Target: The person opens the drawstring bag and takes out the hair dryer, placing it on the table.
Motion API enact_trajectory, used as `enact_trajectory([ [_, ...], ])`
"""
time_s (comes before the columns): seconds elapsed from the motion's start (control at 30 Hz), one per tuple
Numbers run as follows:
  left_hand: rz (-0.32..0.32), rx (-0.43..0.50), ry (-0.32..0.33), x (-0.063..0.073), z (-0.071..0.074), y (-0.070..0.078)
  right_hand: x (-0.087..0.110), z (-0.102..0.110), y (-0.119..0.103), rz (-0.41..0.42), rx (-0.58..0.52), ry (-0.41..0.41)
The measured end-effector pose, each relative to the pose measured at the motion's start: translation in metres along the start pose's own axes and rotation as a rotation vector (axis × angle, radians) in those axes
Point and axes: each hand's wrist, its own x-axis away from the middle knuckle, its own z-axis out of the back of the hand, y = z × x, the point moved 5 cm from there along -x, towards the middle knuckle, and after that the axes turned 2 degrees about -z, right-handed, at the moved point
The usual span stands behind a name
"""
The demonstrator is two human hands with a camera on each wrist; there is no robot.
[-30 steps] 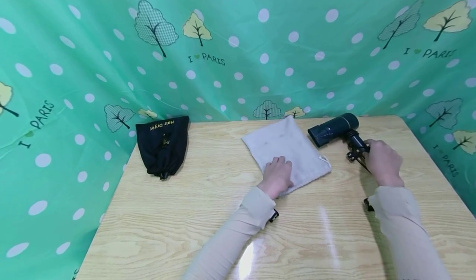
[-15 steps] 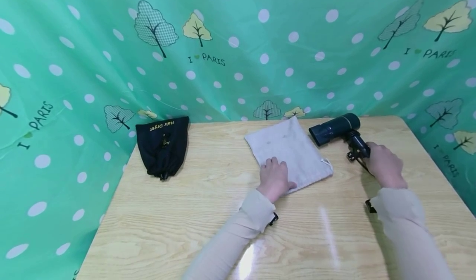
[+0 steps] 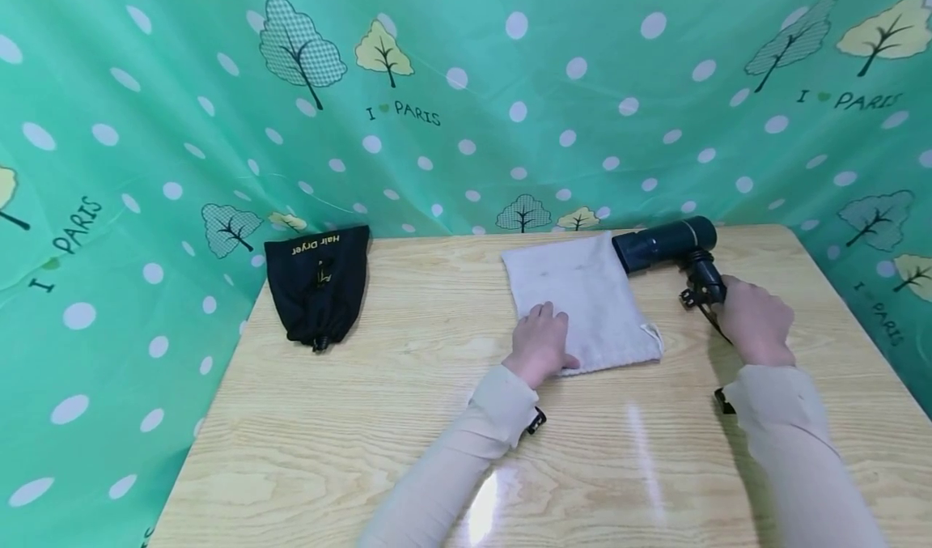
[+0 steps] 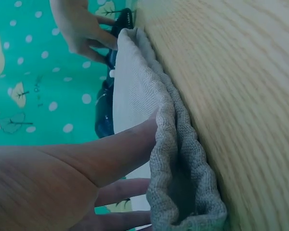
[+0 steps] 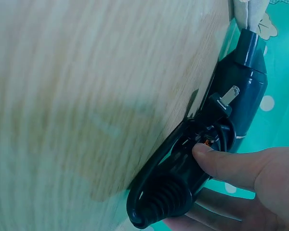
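Hair dryer (image 3: 666,242) is toward the far right of the table (image 3: 408,418), gripped at its handle (image 3: 708,279) by the right hand (image 3: 755,319), likely for surer aim, its nozzle (image 3: 630,255) beside the pale cloth bag (image 3: 604,305), where the left hand (image 3: 540,343) rests, loosely extended, probably steadying the fabric.

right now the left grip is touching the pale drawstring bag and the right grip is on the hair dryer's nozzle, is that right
Not the nozzle: the right wrist view shows the right grip on the handle of the hair dryer. The left grip does touch the pale drawstring bag.
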Motion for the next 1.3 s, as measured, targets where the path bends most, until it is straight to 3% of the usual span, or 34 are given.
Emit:
enact_trajectory([
  [0.4,-0.095,0.080,-0.038,-0.011,0.000,-0.006,0.002,-0.003,-0.002,-0.014,0.010,-0.007],
  [0.57,-0.112,0.110,-0.078,-0.011,0.002,-0.008,0.003,-0.004,-0.001,-0.008,0.010,-0.005],
  [1.3,-0.154,0.153,-0.075,-0.018,0.003,-0.013,0.003,-0.004,-0.004,-0.041,0.020,0.008],
])
